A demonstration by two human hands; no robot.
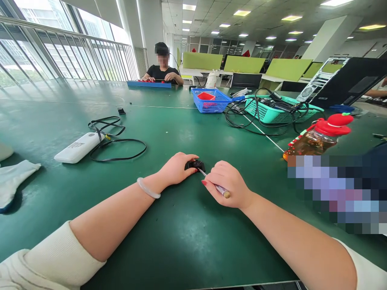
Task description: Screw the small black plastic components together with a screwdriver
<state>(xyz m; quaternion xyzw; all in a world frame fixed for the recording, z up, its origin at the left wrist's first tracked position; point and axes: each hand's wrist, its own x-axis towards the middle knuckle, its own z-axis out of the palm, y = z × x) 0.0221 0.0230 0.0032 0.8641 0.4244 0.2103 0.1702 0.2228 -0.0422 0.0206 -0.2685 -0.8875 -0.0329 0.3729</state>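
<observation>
Two bare hands at work on a dark green surface (187, 245); clock positions are read from the small black part, with 12 o'clock pointing away from the wearer. The black part (198, 164) lies near the middle of the view, between the two hands. The left hand (180, 168), reaching in from 8 o'clock, is narrowed around it, thumb on the near side and fingers on the far side; a pale bracelet (148, 188) circles the wrist. The right hand (227, 183), at 4 o'clock, is curled around a screwdriver (222, 190), whose shaft slants to the black part while the handle end points toward the wearer; whether the tip sits in a screw is too small to tell. At 9 o'clock lies a white power bank (77, 148), with a looped black cable (121, 159) beside it and a pale cloth (15, 181) farther out. A small black clip (121, 111) lies at 10 o'clock. Near 12 o'clock stands a blue basket (211, 107) containing a red tray (206, 96); at 2 o'clock, a teal basket (266, 114) heaped with cables; toward 3 o'clock, a red-lidded bottle (317, 141), tilted in the view. At 11 o'clock, well apart, a co-worker (159, 72) sits behind a long blue tray (149, 84) bearing red pieces.
</observation>
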